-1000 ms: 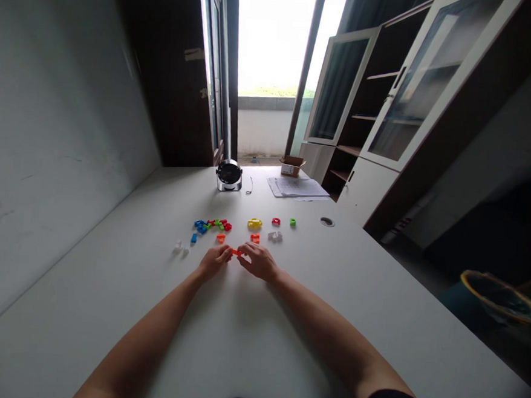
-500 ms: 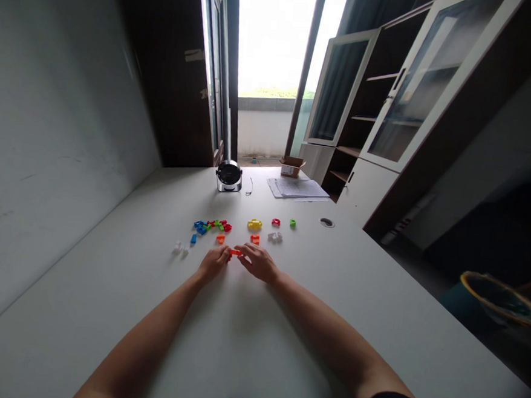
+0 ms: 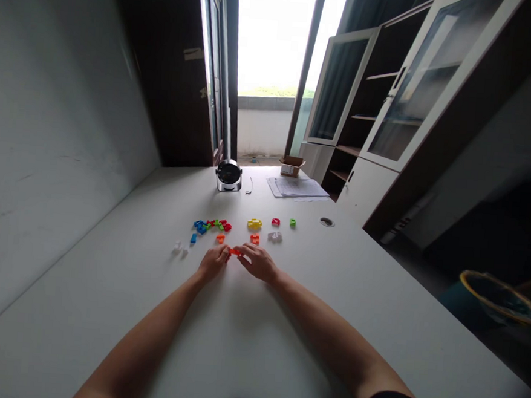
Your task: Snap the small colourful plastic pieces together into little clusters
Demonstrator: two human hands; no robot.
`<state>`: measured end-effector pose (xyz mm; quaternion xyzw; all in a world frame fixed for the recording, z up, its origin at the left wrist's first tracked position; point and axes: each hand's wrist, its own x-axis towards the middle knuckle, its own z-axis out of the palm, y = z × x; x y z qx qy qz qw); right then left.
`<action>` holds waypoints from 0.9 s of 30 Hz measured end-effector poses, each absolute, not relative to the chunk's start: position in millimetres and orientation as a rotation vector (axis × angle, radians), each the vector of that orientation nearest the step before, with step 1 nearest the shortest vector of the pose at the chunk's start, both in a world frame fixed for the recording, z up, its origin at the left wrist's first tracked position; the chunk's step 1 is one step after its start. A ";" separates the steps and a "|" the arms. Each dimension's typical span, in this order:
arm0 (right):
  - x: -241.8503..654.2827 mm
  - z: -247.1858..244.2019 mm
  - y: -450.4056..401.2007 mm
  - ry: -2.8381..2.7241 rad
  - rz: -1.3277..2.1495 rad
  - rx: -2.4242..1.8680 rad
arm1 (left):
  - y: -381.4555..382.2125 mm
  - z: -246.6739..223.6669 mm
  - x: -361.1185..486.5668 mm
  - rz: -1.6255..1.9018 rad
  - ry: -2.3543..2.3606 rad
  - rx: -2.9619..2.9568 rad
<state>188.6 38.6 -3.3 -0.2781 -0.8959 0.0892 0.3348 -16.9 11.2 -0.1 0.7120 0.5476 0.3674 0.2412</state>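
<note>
- Orange plastic block [image 3: 234, 252] sits right between the hands, long axis running crosswise!
- Left hand [image 3: 214, 262] pinches one end, right hand [image 3: 258, 262] the other.
- Loose coloured pieces [image 3: 211, 225] lie just beyond that block.

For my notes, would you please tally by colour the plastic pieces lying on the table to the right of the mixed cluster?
Yellow plastic piece: 1
Red plastic piece: 1
Green plastic piece: 1
Translucent white plastic piece: 1
Orange plastic piece: 1
Total: 5
</note>
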 end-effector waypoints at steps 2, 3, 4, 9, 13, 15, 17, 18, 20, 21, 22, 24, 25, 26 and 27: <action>187.6 -5.1 39.1 -2.316 0.233 -0.750 | 10.4 0.8 -17.0 1.023 1.504 1.925; 187.1 -6.1 39.7 -2.295 0.231 -0.771 | 10.1 1.1 -17.1 1.035 1.507 1.908; 186.9 -7.2 40.5 -2.269 0.228 -0.793 | 10.0 1.2 -17.4 1.048 1.511 1.889; 192.1 -10.5 51.1 -2.082 0.243 -0.923 | 12.0 -0.9 -19.9 1.102 1.569 1.873; 204.2 -12.2 65.7 -1.890 0.211 -1.132 | 14.5 -4.2 -21.6 1.136 1.646 1.893; 210.8 -14.3 72.8 -1.833 0.162 -1.255 | 15.4 -5.7 -21.7 1.169 1.665 1.874; 216.4 -17.3 78.5 -1.807 0.123 -1.353 | 15.9 -6.7 -21.4 1.189 1.678 1.852; 218.6 -19.1 80.9 -1.803 0.116 -1.389 | 16.1 -7.1 -21.1 1.189 1.685 1.846; 221.6 -22.6 84.5 -1.812 0.117 -1.433 | 16.4 -7.7 -20.9 1.181 1.694 1.845; 222.5 -24.2 85.9 -1.820 0.118 -1.444 | 16.5 -7.9 -20.9 1.179 1.695 1.846; 223.1 -25.5 87.0 -1.828 0.119 -1.449 | 16.6 -8.2 -20.9 1.180 1.693 1.846; 223.6 -27.5 88.6 -1.839 0.125 -1.455 | 16.8 -8.8 -21.3 1.184 1.688 1.852; 223.7 -28.2 89.1 -1.839 0.130 -1.460 | 16.8 -9.2 -21.5 1.183 1.688 1.858; 223.8 -28.6 89.5 -1.836 0.135 -1.468 | 16.8 -9.6 -21.7 1.179 1.690 1.865; 224.1 -28.8 89.8 -1.832 0.139 -1.482 | 16.9 -9.9 -21.9 1.172 1.693 1.873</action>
